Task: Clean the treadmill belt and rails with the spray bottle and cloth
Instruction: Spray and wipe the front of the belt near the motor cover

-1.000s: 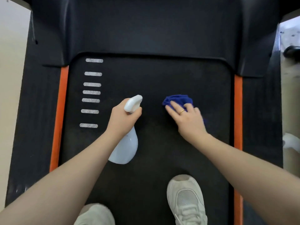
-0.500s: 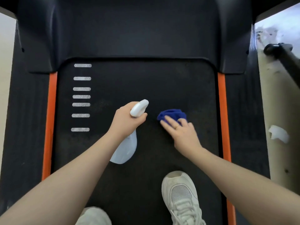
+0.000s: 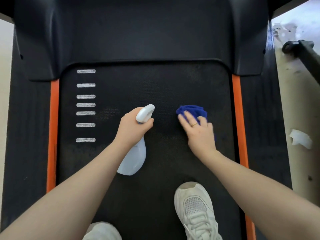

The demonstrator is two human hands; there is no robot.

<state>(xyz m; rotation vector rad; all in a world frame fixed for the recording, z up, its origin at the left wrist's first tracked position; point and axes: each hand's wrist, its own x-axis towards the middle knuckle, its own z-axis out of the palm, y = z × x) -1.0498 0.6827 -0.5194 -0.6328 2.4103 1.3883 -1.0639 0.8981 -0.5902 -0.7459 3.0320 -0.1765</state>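
Black treadmill belt (image 3: 166, 80) fills most of view, textured, w/ column of white dashes (image 3: 85, 104) down its left side. Black motor hood (image 3: 138, 32) across top, curving over belt's front edge. Black side rails either side: left rail (image 3: 29, 127), right rail (image 3: 259, 118), each edged toward belt by an orange strip (image 3: 52, 127). Pale floor (image 3: 297, 167) beyond right rail, w/ crumpled white scrap (image 3: 300, 139) lying on it & a dark bar (image 3: 304, 54) w/ round end at upper right.

Two bare forearms reaching in from bottom corners. White sneakers on belt: right shoe (image 3: 195, 210) fully seen, toe pointing fwd; left shoe (image 3: 102, 231) cut off by bottom edge.

White spray bottle (image 3: 134, 160) mid-belt, held off upright, nozzle fwd & body angled back toward person. Left hand (image 3: 133, 129) wrapped round its neck, fingers curled at trigger head, thumb on right side.

Right hand (image 3: 199, 130) right of bottle, apart from it, palm down, fingers straight & spread, pressing flat on blue cloth (image 3: 194, 110). Cloth bunched on belt under fingertips, most of it showing ahead of them. Gold ring (image 3: 194, 125) on one finger.
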